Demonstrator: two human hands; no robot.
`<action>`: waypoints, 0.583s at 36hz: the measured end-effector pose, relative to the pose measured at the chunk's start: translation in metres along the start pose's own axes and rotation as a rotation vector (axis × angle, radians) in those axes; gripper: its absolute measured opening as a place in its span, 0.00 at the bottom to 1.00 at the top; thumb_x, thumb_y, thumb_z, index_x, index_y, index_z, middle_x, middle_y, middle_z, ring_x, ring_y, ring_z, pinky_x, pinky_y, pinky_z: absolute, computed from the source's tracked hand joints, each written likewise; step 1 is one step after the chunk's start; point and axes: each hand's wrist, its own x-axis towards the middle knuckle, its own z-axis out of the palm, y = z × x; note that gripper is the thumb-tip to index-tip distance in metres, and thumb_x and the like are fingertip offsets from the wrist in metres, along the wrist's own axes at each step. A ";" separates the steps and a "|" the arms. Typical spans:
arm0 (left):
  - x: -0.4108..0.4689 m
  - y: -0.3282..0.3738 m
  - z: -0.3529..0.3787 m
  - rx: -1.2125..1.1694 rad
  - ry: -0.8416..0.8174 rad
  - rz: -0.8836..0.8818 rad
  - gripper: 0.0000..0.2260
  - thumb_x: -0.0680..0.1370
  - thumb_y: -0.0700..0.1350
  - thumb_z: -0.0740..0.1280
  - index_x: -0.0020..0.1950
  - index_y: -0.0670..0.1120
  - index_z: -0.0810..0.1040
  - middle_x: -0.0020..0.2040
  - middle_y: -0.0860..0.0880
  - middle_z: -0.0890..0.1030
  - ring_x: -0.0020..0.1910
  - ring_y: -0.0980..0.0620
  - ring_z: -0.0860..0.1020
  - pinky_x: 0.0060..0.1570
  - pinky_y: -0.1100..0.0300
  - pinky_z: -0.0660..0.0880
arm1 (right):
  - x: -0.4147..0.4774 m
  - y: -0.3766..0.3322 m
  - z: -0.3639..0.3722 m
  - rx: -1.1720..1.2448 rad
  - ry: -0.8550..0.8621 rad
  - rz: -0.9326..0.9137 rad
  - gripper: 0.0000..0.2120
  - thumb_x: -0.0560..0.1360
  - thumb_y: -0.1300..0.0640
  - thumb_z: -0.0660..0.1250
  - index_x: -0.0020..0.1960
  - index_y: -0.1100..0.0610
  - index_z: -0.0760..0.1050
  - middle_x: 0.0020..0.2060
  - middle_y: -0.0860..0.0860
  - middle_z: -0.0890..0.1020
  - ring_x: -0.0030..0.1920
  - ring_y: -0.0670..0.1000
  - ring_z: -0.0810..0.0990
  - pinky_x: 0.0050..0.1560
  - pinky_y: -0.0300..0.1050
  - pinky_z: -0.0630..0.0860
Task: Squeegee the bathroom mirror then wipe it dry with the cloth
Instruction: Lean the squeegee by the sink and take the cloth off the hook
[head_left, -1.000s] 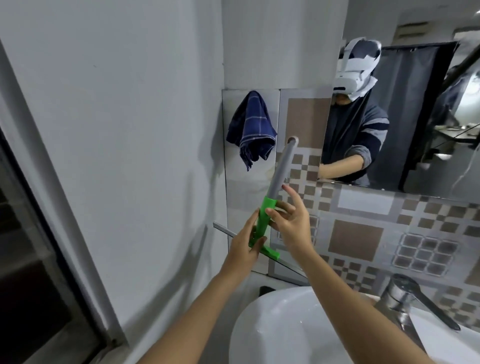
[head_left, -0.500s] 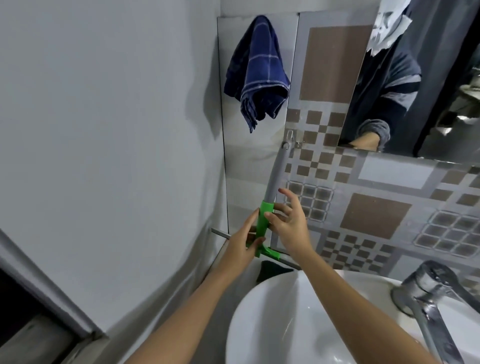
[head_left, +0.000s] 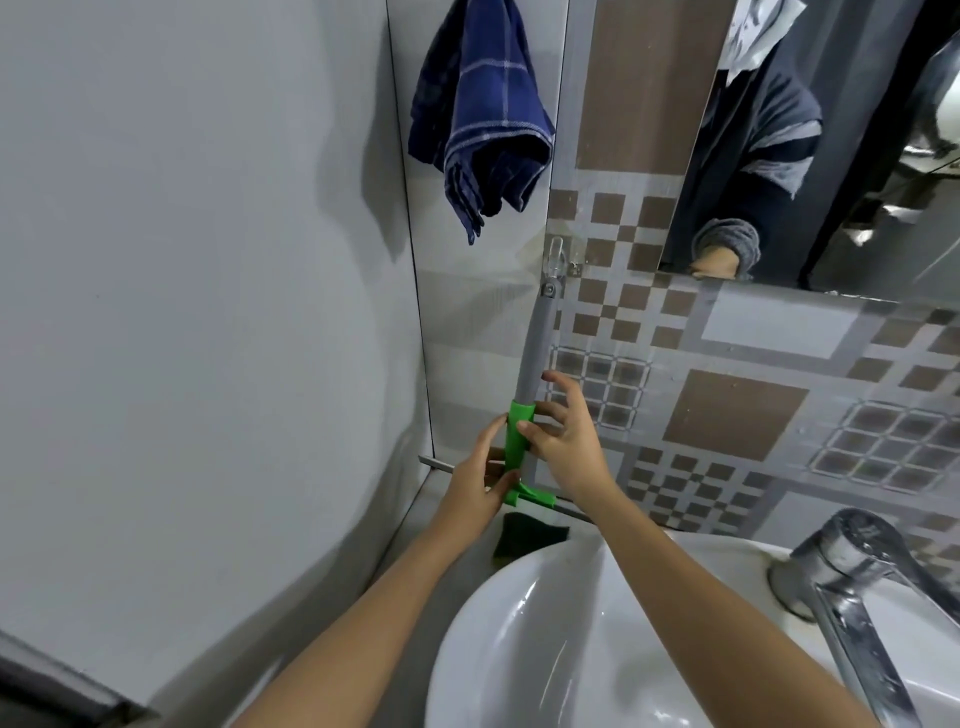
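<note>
A squeegee (head_left: 535, 358) with a grey handle and green neck stands upright against the tiled wall, its handle tip just below a small clear wall hook (head_left: 555, 255). My left hand (head_left: 480, 480) grips the green neck from the left. My right hand (head_left: 566, 441) touches the neck from the right, thumb on the green part and fingers spread. A dark blue checked cloth (head_left: 483, 114) hangs on the wall above. The mirror (head_left: 857, 171) is at the upper right and reflects a person in a dark sleeve.
A white basin (head_left: 545, 634) lies below my arms, with a chrome tap (head_left: 857, 587) at the right. A dark green sponge (head_left: 530, 535) sits on the basin's back edge. A plain grey wall closes the left side.
The view has tilted down and closer. The squeegee's handle tip has come up to the wall hook; both hands stay on the green neck.
</note>
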 end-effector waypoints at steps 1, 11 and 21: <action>0.002 -0.001 0.001 0.002 0.003 0.000 0.27 0.77 0.39 0.64 0.72 0.52 0.56 0.57 0.46 0.76 0.47 0.61 0.74 0.40 0.77 0.73 | 0.001 0.000 0.000 -0.012 0.001 -0.005 0.28 0.74 0.71 0.64 0.68 0.49 0.62 0.48 0.42 0.75 0.52 0.47 0.78 0.53 0.45 0.79; 0.016 -0.011 0.005 -0.022 0.000 -0.009 0.25 0.78 0.40 0.62 0.71 0.55 0.58 0.57 0.51 0.75 0.52 0.58 0.75 0.43 0.78 0.72 | 0.007 0.001 -0.001 -0.074 0.025 -0.041 0.28 0.74 0.70 0.65 0.68 0.50 0.62 0.57 0.52 0.75 0.55 0.47 0.76 0.50 0.36 0.76; 0.034 0.042 -0.052 -0.052 0.443 0.221 0.15 0.78 0.44 0.63 0.64 0.48 0.70 0.56 0.50 0.74 0.57 0.55 0.74 0.58 0.64 0.71 | 0.003 -0.057 -0.022 -0.181 0.173 -0.243 0.21 0.74 0.66 0.65 0.66 0.55 0.68 0.59 0.54 0.77 0.57 0.50 0.77 0.61 0.49 0.75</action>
